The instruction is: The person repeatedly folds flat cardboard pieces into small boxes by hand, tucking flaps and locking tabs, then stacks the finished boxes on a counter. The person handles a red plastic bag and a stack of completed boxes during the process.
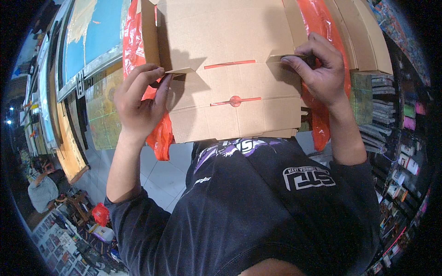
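Note:
A brown cardboard box blank (221, 39) lies partly unfolded in front of me, with two slots and a round hole through which red shows. My left hand (140, 99) pinches a small cardboard flap (182, 71) at the blank's left side between thumb and fingers. On the right, my right hand (324, 69) pinches the matching flap (276, 58). Both flaps stand raised and cast shadows on the board. Red plastic sheeting (162, 138) lies under the cardboard and sticks out along both sides.
More flat cardboard (363, 37) lies at the right. Framed screens (92, 41) lean at the left, near a wooden board (69, 142). Stacked grey slats (380, 106) and shelves with bottles (409, 163) stand at the right. Another person (42, 189) is at the far left.

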Demonstrator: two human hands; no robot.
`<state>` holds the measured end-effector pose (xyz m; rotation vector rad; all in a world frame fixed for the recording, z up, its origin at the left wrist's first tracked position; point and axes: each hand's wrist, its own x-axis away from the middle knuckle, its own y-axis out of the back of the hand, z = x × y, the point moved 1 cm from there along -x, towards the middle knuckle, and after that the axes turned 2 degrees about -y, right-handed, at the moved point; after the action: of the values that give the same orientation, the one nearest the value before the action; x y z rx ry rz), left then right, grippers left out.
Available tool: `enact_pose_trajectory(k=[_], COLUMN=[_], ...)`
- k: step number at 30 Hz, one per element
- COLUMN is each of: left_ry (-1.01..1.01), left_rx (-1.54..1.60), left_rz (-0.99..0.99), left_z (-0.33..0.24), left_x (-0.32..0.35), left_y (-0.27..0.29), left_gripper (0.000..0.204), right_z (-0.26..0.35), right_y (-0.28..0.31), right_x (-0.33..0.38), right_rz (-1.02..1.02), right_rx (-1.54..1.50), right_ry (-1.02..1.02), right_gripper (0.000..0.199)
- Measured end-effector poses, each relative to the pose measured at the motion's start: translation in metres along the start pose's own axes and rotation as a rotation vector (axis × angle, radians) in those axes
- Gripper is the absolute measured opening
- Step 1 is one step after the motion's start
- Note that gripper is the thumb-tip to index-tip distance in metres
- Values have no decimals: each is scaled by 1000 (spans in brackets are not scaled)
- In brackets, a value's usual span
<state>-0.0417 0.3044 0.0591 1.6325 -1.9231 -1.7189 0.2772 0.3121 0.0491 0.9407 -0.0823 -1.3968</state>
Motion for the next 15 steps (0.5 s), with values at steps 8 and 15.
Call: enact_pose_trajectory(k=[8,15], left_ry=[-68,6], left_rx=[-88,-166], left_rz=[318,576], left_z=[-1,-12], left_x=[7,8], left_y=[23,35], left_gripper=[68,117], right_z=[2,-1], right_y=[0,-2], right_x=[2,1], right_rz=[-6,-15], right_rx=[-21,10], right_ry=[-18,-3], right_gripper=[17,18])
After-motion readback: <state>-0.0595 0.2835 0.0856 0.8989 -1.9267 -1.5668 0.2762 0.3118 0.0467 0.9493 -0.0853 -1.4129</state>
